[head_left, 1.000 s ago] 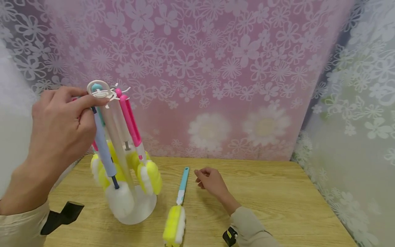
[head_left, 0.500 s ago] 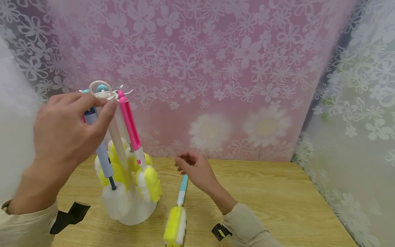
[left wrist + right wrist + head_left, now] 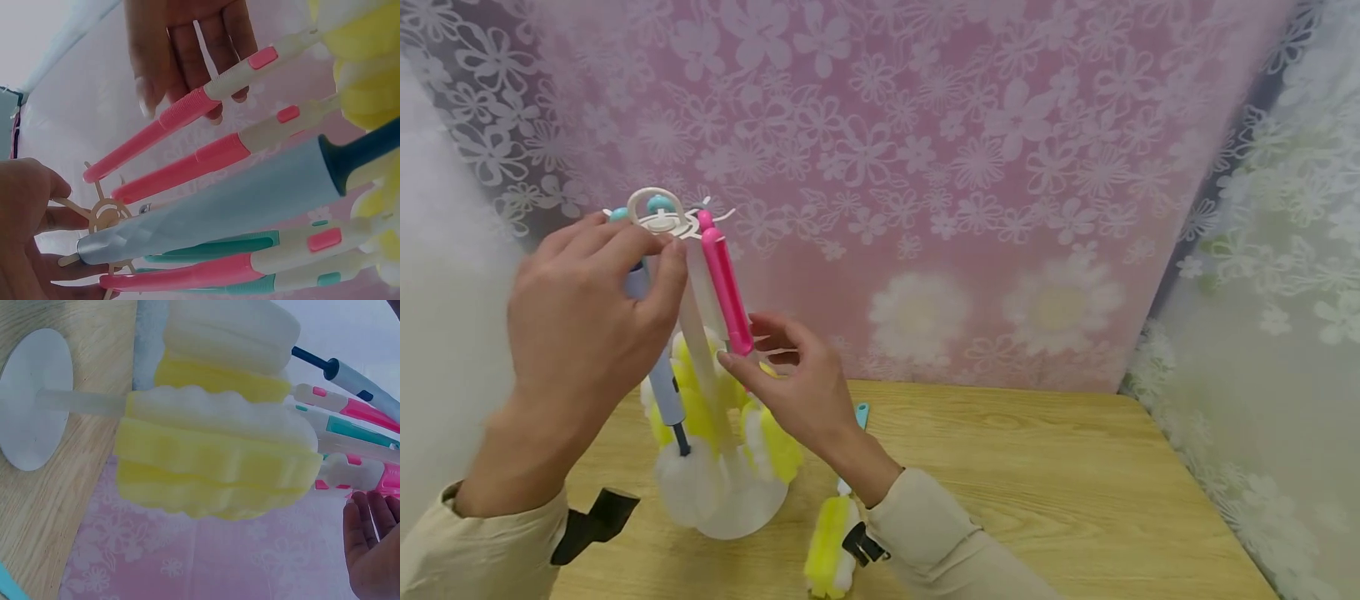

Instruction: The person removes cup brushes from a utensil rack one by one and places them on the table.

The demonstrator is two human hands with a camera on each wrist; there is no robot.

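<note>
A white brush stand (image 3: 741,512) with a hook ring on top stands at the left of the head view, several bottle brushes hanging from it. My left hand (image 3: 591,321) holds the hook ring (image 3: 111,215), its fingertips partly hidden. My right hand (image 3: 808,387) is around the pink handle of a sponge bottle brush (image 3: 726,292), thumb in front and fingers behind. In the left wrist view these fingers stay fairly straight and do not visibly pinch it. Nearest me hangs a brush with a pale blue handle (image 3: 212,203) and white sponge head (image 3: 231,331).
On the wooden table (image 3: 1037,483) lies a bottle brush with a yellow and white sponge head (image 3: 827,546) and teal handle, partly behind my right forearm. A pink floral curtain (image 3: 925,167) hangs behind the table. Another pale floral curtain (image 3: 1285,292) is at the right.
My right hand has moved left and up from beside the lying brush to the pink-handled brush. My left hand has shifted slightly right at the hook ring.
</note>
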